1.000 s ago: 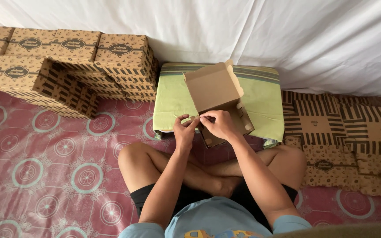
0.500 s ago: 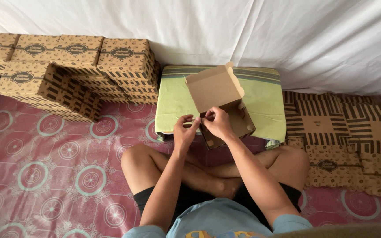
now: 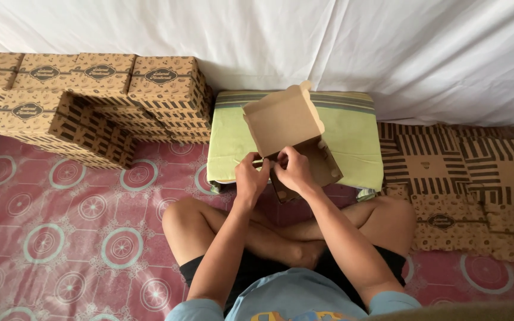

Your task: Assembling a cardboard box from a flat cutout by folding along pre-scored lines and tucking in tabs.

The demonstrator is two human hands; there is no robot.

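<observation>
A brown cardboard box [image 3: 295,139] with its lid standing open rests on the front edge of a green cushion [image 3: 352,134]. My left hand [image 3: 251,178] pinches the box's near left corner. My right hand [image 3: 292,169] grips the same front wall just beside it, fingers curled over the edge. Both hands touch each other at the corner. I sit cross-legged behind the box, knees spread to either side.
Several folded, patterned brown boxes [image 3: 96,101] are stacked at the left against a white sheet [image 3: 388,47]. Flat unfolded box blanks [image 3: 465,178] lie in a pile at the right. A pink patterned mat [image 3: 60,238] covers the floor.
The hands stay at the box's near left corner; the fingers have shifted slightly along the front wall. The box has barely moved.
</observation>
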